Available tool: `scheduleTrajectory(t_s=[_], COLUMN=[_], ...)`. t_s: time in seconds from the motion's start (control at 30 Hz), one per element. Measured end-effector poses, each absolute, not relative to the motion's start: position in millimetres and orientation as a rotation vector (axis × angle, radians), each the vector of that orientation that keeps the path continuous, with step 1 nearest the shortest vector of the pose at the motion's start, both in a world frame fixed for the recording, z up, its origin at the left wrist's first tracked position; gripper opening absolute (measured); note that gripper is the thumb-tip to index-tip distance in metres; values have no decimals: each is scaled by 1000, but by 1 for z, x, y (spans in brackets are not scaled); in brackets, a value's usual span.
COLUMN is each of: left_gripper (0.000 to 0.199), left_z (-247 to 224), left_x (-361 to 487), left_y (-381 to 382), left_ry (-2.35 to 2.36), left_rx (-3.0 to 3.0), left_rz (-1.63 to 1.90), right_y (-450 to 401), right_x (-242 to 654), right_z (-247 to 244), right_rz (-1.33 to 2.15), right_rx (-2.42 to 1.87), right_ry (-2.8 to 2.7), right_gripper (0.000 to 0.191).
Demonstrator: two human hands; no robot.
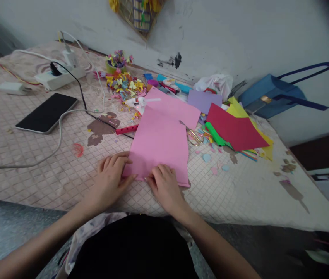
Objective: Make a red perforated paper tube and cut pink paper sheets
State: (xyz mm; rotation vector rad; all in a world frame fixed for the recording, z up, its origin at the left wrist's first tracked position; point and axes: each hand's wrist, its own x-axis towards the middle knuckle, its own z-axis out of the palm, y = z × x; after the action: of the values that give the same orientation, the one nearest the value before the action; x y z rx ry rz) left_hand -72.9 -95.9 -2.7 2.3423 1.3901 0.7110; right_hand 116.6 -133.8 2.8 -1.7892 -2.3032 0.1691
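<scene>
The left hand (110, 179), thumb parted from bent fingers, touches the pink sheet's (161, 141) near-left corner on the table (240, 193); the right hand (164, 184), fingers bunched, pinches its near edge (the glue gun's (137, 102) marking is illegible).

Sheet (161, 143): one plain pink piece, longer than it is wide.
Pose: it lies almost flat, and its long sides go away toward the wall side.
Near edge (183, 185): a narrow band runs along it, which looks folded, clearest at the right corner.
Right side (187, 155): slightly wavy, not straight.
Place: on the table (240, 193), near its front.
</scene>
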Motion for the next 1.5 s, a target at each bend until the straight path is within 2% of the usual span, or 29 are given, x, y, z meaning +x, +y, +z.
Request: scheduleTrajectory(t_s=[0.17, 1.0, 1.33, 1.5], left_gripper=[36, 27, 25, 26], left_z=[-7, -8, -5, -7], left_x=[-59, -64, -63, -63], left_y=[-106, -103, -103, -102], left_ry=[1499, 1482, 1485, 1485], left_rx=[2460, 2498, 2482, 2468], left_rz=[657, 606, 591, 603], right_y=[-135, -140, -141, -141], right_x=[118, 132, 145, 138], right_z=[1, -4, 0, -3], right_rz=[152, 113, 316, 202], right_rx=[-1778, -1813, -1693, -1755], right_ry=[-2305, -2196, -2082, -2125], right_gripper=[14, 16, 14, 16])
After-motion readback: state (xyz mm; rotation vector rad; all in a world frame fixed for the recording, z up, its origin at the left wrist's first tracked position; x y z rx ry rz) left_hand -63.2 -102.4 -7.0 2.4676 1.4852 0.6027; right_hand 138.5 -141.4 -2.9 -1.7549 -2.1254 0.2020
